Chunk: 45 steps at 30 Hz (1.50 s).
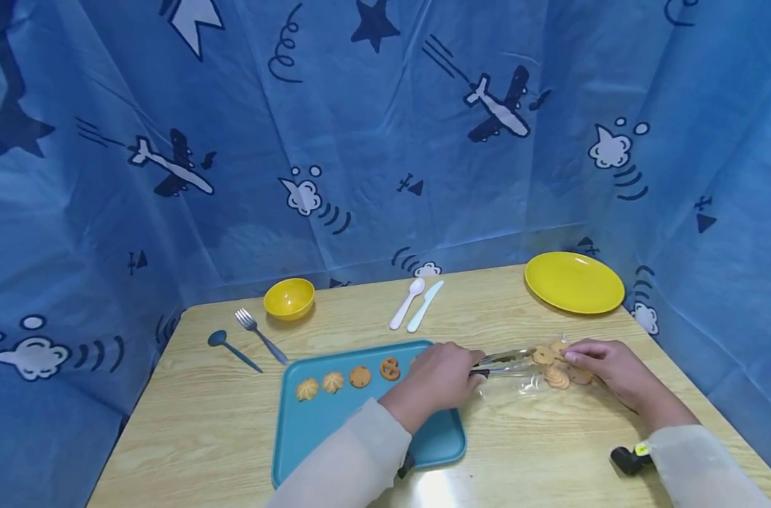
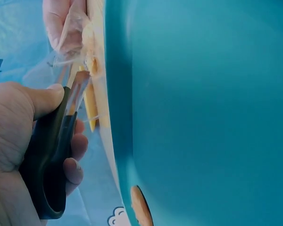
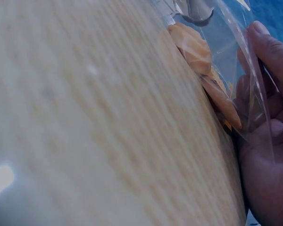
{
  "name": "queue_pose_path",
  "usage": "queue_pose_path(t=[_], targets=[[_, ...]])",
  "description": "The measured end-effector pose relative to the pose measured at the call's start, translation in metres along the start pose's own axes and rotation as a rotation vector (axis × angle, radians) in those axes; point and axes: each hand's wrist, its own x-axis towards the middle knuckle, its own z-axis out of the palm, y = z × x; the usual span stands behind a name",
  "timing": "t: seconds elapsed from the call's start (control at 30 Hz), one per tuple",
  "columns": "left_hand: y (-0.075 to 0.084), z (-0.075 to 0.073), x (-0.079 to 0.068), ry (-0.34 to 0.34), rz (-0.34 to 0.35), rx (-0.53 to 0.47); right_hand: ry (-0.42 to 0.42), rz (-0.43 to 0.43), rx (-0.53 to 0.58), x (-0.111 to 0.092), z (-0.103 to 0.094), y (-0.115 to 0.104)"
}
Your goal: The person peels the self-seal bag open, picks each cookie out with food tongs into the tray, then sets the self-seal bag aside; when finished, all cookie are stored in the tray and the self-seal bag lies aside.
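Nearest, left of the middle of the desk [image 1: 518, 451], a teal tray [image 1: 334, 437], with a row of cookies [image 1: 360, 377] along its far edge: two piped, one round and dotted, one pretzel-shaped, another mostly hidden. Over the tray's right side, the left hand [image 1: 437, 374], wrapped round the black handle of metal tongs [image 2: 43, 157]. From there, toward the desk's right edge, tong ends in among the film of a clear bag [image 1: 527, 386], close by the bagged cookies [image 1: 556, 377]; whether touching any, cannot tell. At the bag's right end, the right hand [image 1: 614, 374], pinching the film. To judge by looks, a light, limp, slippery bag, apt to slide or cling, best held by its edge; inside, light, stiff, likely brittle cookies, best taken around the rim with a gentle squeeze. Farther back, near the desk's left edge, a dark blue spoon [image 1: 218, 338] and a grey-blue fork [image 1: 264, 339]; along the far edge, a yellow bowl [image 1: 290, 300] toward the left corner, a pink spoon [image 1: 404, 310] and a pale green knife [image 1: 426, 306] side by side about midway, a yellow plate [image 1: 574, 282] at the right corner. Behind, a blue curtain [image 1: 372, 141] with printed aeroplanes.
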Motion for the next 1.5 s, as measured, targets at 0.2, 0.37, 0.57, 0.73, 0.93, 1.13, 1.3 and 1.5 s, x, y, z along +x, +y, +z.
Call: queue_pose_path(t=[0.2,0.37,0.57,0.73,0.93,1.13,1.3,1.5], targets=[[0.005,0.003,0.007,0.000,-0.019,0.044,-0.007,0.005,0.022,0.001,0.000,0.001],[0.007,0.004,0.011,-0.008,-0.029,0.056,-0.011,0.013,0.065,0.001,0.000,0.001],[0.007,0.006,0.012,-0.018,-0.036,0.033,-0.011,0.001,0.087,0.000,0.001,0.001],[0.007,0.004,0.012,-0.021,-0.035,0.047,-0.006,0.007,0.044,0.001,0.000,0.001],[0.012,0.003,0.015,-0.030,-0.024,0.081,-0.015,0.012,0.055,0.001,-0.001,0.003],[0.018,0.006,0.019,-0.038,-0.030,0.102,-0.019,0.009,0.046,0.000,-0.001,0.002],[0.020,0.006,0.021,-0.044,-0.039,0.105,-0.018,0.003,0.089,-0.001,0.000,0.001],[0.016,0.005,0.018,-0.025,-0.043,0.100,-0.021,0.000,0.104,0.000,-0.001,0.001]])
